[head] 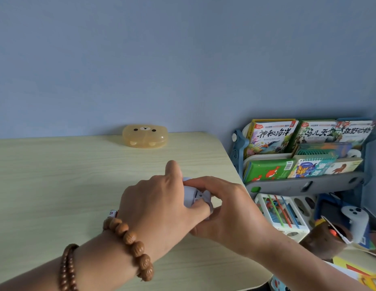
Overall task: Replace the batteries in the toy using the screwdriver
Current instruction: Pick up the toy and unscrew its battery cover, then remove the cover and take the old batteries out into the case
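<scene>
Pale wooden table [56,175] under both hands, left [159,204] and right [231,208], fingers clasped around a small white toy [192,195].

From my remote view I noted a pale wood-grain tabletop [56,175] against a plain blue wall [161,59]. A translucent amber plastic case with a bear face [145,136] lay at the table's far edge, touching the wall. Right of the table stood a blue-grey tiered book rack [304,185] holding illustrated children's books [271,137]. Below it sat a white slotted toy cube with coloured bands [281,213].
</scene>
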`<state>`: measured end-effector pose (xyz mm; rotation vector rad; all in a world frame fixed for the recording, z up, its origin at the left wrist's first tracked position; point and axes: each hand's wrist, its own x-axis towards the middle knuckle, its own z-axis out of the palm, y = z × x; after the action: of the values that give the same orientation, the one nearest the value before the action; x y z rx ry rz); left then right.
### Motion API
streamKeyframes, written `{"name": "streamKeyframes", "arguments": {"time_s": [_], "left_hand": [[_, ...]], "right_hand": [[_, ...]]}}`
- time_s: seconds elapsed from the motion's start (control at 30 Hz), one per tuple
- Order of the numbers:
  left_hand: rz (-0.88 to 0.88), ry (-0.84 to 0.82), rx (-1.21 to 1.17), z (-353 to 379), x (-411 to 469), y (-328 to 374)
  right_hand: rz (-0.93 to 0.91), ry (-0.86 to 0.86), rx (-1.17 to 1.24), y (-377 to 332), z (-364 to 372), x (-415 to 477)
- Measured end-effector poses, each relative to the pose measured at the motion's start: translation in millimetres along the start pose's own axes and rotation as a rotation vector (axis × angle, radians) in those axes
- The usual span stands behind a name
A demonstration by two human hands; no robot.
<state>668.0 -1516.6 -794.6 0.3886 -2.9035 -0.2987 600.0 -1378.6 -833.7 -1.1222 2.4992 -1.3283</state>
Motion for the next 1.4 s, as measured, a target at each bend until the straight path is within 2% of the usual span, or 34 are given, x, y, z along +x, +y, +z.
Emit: {"name": "streamKeyframes", "arguments": {"time_s": [0.13,0.2,0.3,0.47,0.53,0.63,0.7,0.8,0.87,0.93,1.0,1.1,1.2,1.23,1.33,1.4], "left_hand": [[0.076,0.093,0.029,7,3,-12],[0.179,0.156,0.051,12,8,-21],[0.293,0.158,0.044,15,13,-33],[0.321,0.241,-0.291,5,22,-47],[0.231,0.234,-0.548,-2,28,-49],[-0.177,0.086,-1.033,-12,40,-52],[-0.352,-0.054,-1.313,-17,43,-58],[-0.414,-0.261,-1.569,-24,39,-71],[-0.466,-0.349,-1.656,-30,38,-82],[-0.478,-0.368,-1.69,-35,36,-98],[-0.412,-0.336,-1.709,-41,31,-118],[-0.308,-0.231,-1.584,-40,17,-159],[-0.354,-0.129,-1.347,-34,0,-193],[-0.368,-0.091,-1.224,-31,-5,-201],[-0.321,0.084,-0.563,-20,-16,-221],[-0.249,0.167,-0.371,-11,-24,-227]], "right_hand": [[0.012,-0.01,0.041,0,-2,1],[0.008,-0.01,0.051,-2,-3,1],[0.015,-0.019,0.05,-2,-3,2],[0.074,-0.048,0.068,0,-5,3],[0.103,-0.061,0.084,0,-5,3],[0.117,-0.088,0.083,-1,-6,3],[0.114,-0.095,0.062,-2,-6,4],[0.114,-0.082,0.046,0,-5,5],[0.113,-0.07,0.035,4,-3,5],[0.112,-0.064,0.043,6,-2,5],[0.112,-0.062,0.047,8,-1,6],[0.114,-0.054,0.041,9,-1,7],[0.123,-0.045,0.045,8,0,6],[0.128,-0.041,0.043,8,0,6],[0.145,-0.051,0.048,5,0,6],[0.152,-0.053,0.057,3,0,5]]}}
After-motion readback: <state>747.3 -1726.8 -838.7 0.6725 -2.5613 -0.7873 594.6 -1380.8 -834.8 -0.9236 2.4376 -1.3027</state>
